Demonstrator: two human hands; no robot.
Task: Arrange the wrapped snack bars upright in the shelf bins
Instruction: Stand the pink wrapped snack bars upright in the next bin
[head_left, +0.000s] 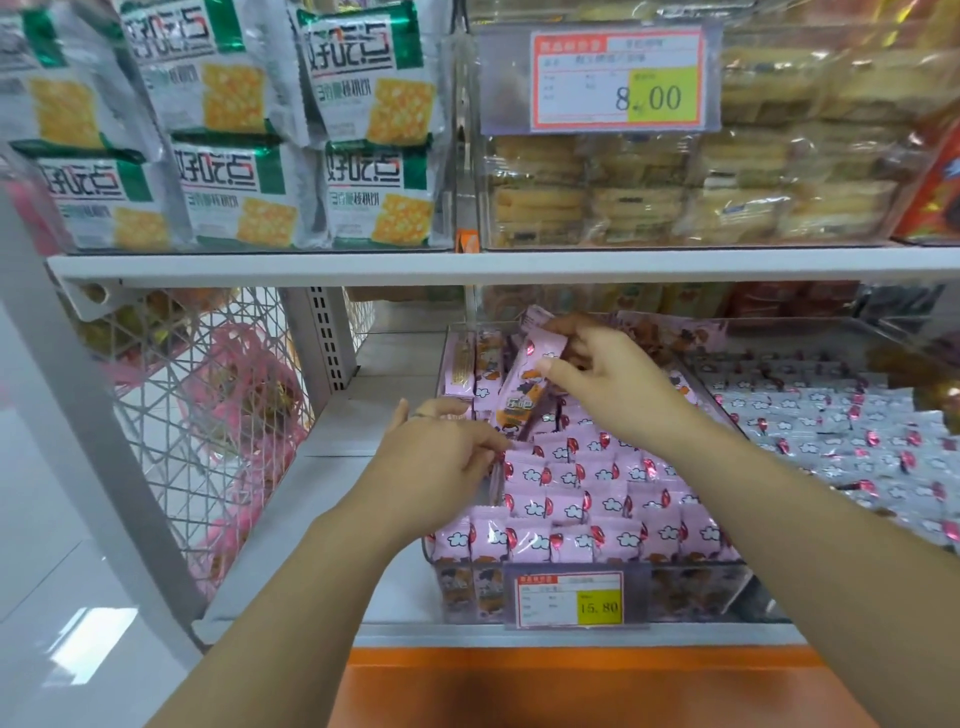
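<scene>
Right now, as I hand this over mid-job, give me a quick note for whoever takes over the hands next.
Right hand: pinches a pink bar, tilted over the back of the clear bin.
Left hand: fingertips at the left edge of the upright rows; grip unclear.
Done: the front and middle of the bin are packed upright.
Left: seat the held bar and stand up the tilted bars at the back left. The grey bars in the next bin look loose.

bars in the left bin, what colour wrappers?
Pink, with white cloud prints on the bars; head view.
</scene>
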